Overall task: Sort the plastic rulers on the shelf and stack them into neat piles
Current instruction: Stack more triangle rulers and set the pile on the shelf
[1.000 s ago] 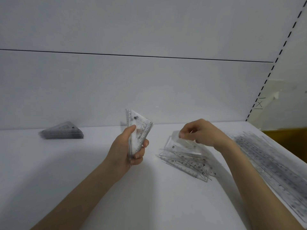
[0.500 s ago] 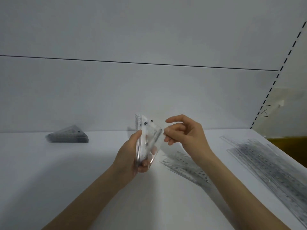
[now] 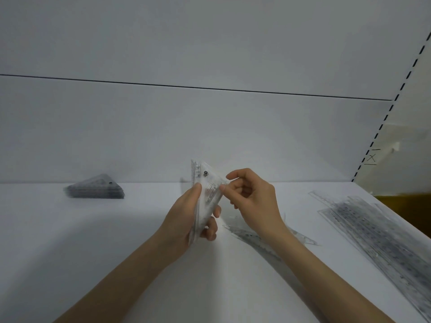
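Collecting step: the left hand (image 3: 186, 217) grips a bunch of triangular rulers (image 3: 207, 190) upright above the shelf (image 3: 93, 241), and the right hand (image 3: 254, 201) pinches their edge. Next, probably square the bunch, then reach for the loose pile (image 3: 251, 236) below.

Probably a shop: a white shelf (image 3: 70, 241) with a plain back panel (image 3: 210, 131) and a slotted upright (image 3: 382, 123) holds many identical clear rulers (image 3: 373, 234) in piles.

left hand (image 3: 184, 220) grips triangle rulers (image 3: 207, 190) | right hand (image 3: 254, 199) pinches their corner | above shelf (image 3: 93, 241)
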